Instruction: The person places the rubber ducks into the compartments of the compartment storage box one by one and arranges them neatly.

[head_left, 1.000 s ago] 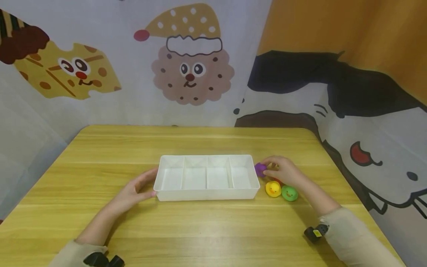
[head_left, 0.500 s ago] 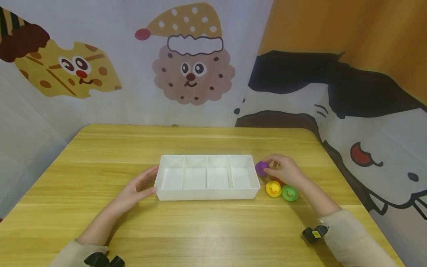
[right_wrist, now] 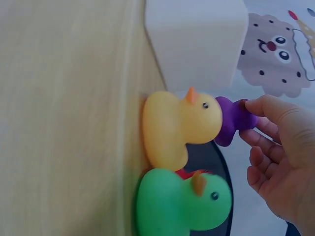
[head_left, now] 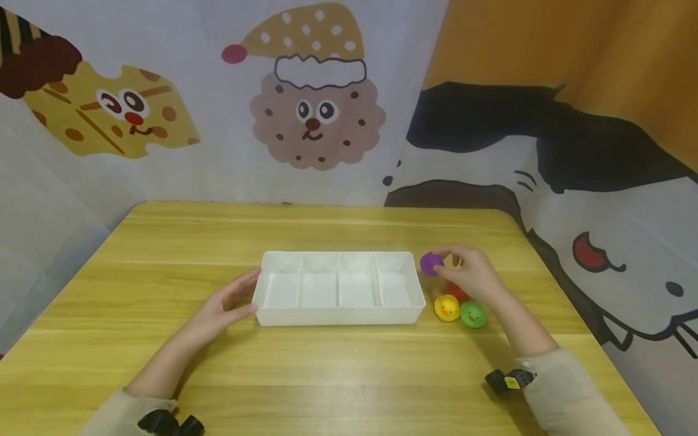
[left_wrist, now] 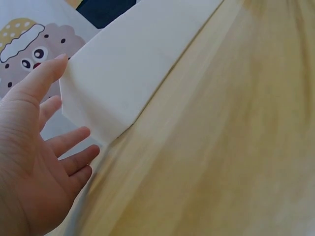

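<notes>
Between the thumb and fingertips of my right hand [head_left: 471, 272] is a small purple rubber duck [head_left: 431, 264], held near the right end of a white divided tray [head_left: 338, 317]. Just below that hand sit a yellow rubber duck [head_left: 447, 308] and a green rubber duck [head_left: 473, 314]. A red toy [head_left: 458, 292] behind them is partly hidden. In the right wrist view the purple duck [right_wrist: 235, 120] shows past the yellow duck's head. My left hand [head_left: 220, 312] rests at the tray's left end, thumb at the front corner and fingers loosely extended in the left wrist view.
The tray's several compartments hold nothing visible. Everything stands on a wooden table [head_left: 327, 375] with a printed cartoon curtain [head_left: 207, 181] behind its far edge. Small black cameras [head_left: 509, 380] are strapped over both sleeves.
My right hand has raised the purple duck up and slightly right, away from the tray's side, uncovering more of the red toy. The left hand stays at the tray.
</notes>
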The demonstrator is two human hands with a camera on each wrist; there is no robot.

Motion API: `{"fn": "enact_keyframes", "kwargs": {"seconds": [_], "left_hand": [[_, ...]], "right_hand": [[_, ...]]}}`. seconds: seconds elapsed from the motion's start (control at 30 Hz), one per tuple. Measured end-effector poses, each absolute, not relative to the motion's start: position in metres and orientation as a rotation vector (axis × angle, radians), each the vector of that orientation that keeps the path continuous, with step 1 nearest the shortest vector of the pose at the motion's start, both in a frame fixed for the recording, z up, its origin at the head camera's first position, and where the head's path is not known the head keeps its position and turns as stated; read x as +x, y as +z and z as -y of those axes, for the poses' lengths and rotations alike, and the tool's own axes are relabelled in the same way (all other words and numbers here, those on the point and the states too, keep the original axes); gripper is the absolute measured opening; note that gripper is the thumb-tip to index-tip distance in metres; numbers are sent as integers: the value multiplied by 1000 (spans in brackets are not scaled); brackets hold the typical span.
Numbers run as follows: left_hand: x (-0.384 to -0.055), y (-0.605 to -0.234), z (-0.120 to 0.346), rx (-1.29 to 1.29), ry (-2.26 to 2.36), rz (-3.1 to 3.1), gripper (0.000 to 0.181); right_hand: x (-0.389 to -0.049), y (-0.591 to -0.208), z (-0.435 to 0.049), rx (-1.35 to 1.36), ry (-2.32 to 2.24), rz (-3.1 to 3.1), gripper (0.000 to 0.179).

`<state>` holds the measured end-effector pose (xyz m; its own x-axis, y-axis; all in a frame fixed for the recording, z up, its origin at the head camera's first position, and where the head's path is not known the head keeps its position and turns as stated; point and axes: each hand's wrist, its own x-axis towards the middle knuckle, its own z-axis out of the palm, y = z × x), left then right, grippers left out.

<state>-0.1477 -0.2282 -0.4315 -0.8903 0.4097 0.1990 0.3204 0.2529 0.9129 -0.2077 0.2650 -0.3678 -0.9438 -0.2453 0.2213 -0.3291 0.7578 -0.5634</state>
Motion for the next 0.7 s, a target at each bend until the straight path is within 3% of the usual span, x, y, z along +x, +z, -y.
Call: {"fn": "enact_keyframes", "kwargs": {"seconds": [0.7], "left_hand": [[-148, -432, 229, 685, 1719, -2442, 64]], "right_hand": [[-180, -332, -233, 446, 1023, 2725, 24]]}}
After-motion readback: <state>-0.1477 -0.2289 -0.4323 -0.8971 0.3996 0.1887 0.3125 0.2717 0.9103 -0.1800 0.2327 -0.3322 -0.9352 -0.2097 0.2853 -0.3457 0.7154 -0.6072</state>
